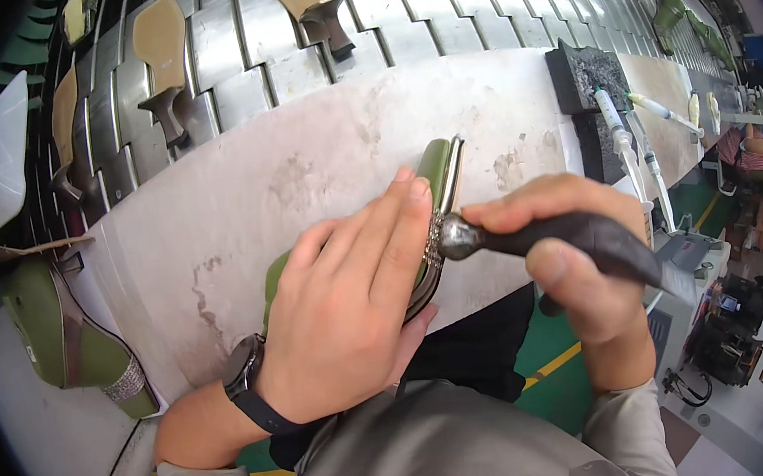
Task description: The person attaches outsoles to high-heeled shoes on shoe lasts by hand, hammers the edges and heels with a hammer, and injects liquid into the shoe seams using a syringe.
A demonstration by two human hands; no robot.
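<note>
A green shoe (435,160) with a rhinestone band (433,240) lies on its side on the pale work surface (317,152). My left hand (340,289) covers much of it and grips it, fingers pressed along the green upper and the thumb low beside the sole edge. In my right hand (587,244) is a dark hammer (549,237) with a rounded, shiny metal face. That face meets, or nearly meets, the shoe at the rhinestone band; exact contact cannot be told. The hammer's handle is mostly hidden by my hand.
Another green shoe (61,327) with a rhinestone heel stands at the left. A slatted metal conveyor (413,12) behind the surface carries heeled shoes, soles up (162,47). At right, syringes (616,125) stand by a black block (574,83). A person (757,152) sits farther off.
</note>
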